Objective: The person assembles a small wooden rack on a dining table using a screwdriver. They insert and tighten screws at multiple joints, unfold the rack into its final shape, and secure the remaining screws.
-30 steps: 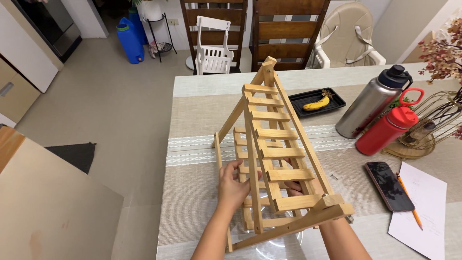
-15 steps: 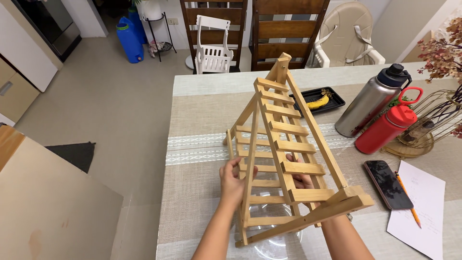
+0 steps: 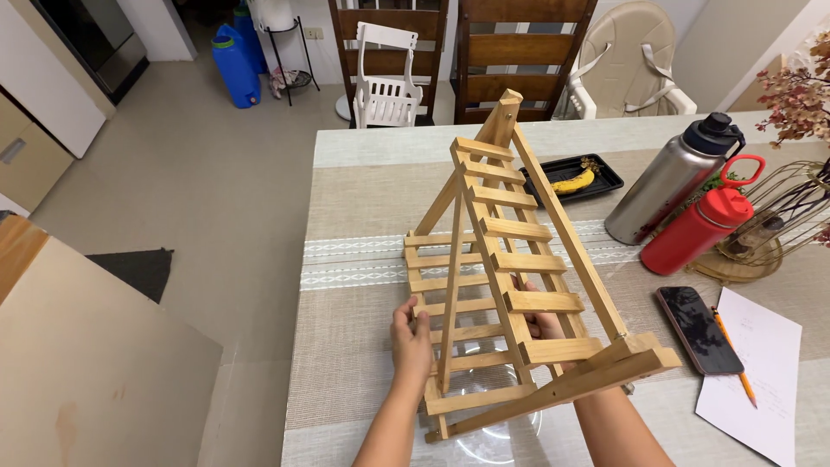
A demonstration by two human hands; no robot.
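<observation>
Change since the earlier frames: the wooden folding rack (image 3: 506,285) stands steeper, its peak risen and shifted right, the two slatted halves opened into an A-shape.

Location: over the near edge of the table (image 3: 363,199), on the woven runner.

Left hand (image 3: 411,339): closed on the outer edge of the left slatted half. Right hand (image 3: 543,324): behind the slats, fingers curled on a rail; grip only partly visible.

Risk, as judged: the hinged halves could fold and pinch the fingers between slats, or the rack could swing right against the steel bottle (image 3: 670,177) and red bottle (image 3: 700,227).

Containers: black tray (image 3: 605,171) holds one banana (image 3: 573,182); both bottles capped, contents unseen; wire basket (image 3: 791,212), contents unclear.

Also: phone (image 3: 697,329), paper (image 3: 761,363), pencil (image 3: 735,367).
</observation>
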